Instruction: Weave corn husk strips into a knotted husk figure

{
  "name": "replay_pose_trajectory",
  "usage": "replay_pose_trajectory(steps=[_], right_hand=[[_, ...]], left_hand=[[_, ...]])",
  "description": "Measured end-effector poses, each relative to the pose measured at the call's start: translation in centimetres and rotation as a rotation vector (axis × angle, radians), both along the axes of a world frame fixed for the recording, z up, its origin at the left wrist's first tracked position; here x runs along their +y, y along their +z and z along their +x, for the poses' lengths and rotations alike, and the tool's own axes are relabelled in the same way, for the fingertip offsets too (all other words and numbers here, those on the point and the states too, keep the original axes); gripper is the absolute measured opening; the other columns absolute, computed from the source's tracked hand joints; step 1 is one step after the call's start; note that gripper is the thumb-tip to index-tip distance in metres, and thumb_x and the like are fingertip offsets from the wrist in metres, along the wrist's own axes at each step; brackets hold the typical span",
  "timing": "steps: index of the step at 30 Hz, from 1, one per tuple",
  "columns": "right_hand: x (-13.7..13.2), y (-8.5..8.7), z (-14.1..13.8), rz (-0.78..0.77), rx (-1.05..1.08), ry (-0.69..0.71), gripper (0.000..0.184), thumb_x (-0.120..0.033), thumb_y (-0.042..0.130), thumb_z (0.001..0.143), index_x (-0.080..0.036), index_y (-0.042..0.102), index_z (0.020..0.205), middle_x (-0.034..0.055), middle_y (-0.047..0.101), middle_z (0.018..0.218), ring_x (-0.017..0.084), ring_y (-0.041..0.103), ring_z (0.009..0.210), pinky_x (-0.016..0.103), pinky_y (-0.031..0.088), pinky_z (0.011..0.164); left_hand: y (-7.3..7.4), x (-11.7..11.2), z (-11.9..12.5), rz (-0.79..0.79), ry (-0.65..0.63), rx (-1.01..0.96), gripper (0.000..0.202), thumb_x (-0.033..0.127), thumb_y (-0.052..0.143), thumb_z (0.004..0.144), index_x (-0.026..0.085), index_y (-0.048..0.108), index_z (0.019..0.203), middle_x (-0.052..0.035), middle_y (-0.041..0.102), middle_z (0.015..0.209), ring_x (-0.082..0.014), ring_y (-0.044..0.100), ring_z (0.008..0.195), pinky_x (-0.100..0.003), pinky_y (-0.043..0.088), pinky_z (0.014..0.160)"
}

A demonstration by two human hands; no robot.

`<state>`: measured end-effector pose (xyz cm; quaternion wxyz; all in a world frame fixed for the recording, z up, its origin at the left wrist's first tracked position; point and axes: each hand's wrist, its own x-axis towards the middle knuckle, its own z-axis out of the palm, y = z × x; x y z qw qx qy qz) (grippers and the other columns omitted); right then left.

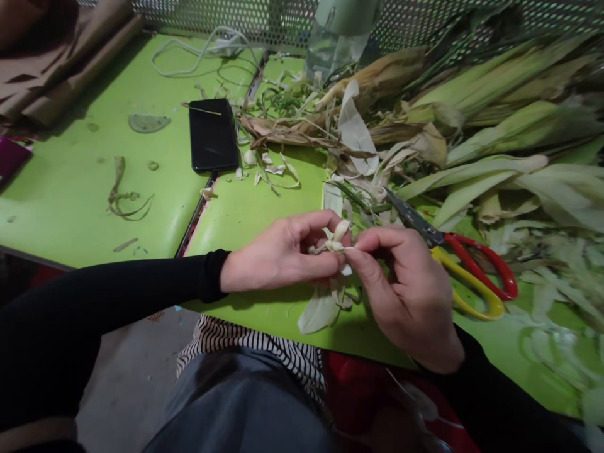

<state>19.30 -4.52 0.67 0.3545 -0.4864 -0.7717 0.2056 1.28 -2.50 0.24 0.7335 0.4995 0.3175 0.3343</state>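
Note:
Between my hands is a small pale figure of knotted corn husk (334,242), with short strips sticking out at its top and sides. My left hand (287,251) pinches it from the left with thumb and fingers. From the right, my right hand (406,283) pinches a thin end of husk strip at its edge. A pale piece of husk (319,313) lies on the table just below the hands. Scissors (438,238) with one red and one yellow handle lie half open beyond my right hand, which partly covers them.
On the green table (264,220) lie a black phone (213,135), a white cable (202,53) and a half-round disc (148,123). Corn husks (500,113) pile up at the right. A clear bottle (337,44) stands at the back, brown paper (61,69) at far left.

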Motion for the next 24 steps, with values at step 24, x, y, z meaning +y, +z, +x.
replay_pose_trajectory(steps=[24], right_hand=[[0.4, 0.8, 0.7, -0.092, -0.109, 0.349, 0.022, -0.020, 0.054, 0.091, -0.023, 0.053, 0.069, -0.0048, 0.053, 0.056, 0.010, 0.045, 0.048, 0.027, 0.037, 0.051]], left_hand=[[0.3, -0.1, -0.3, 0.089, 0.072, 0.049, 0.017, 0.026, 0.063, 0.091, 0.015, 0.053, 0.099, 0.0030, 0.058, 0.070, -0.0086, 0.058, 0.063, -0.021, 0.048, 0.063]])
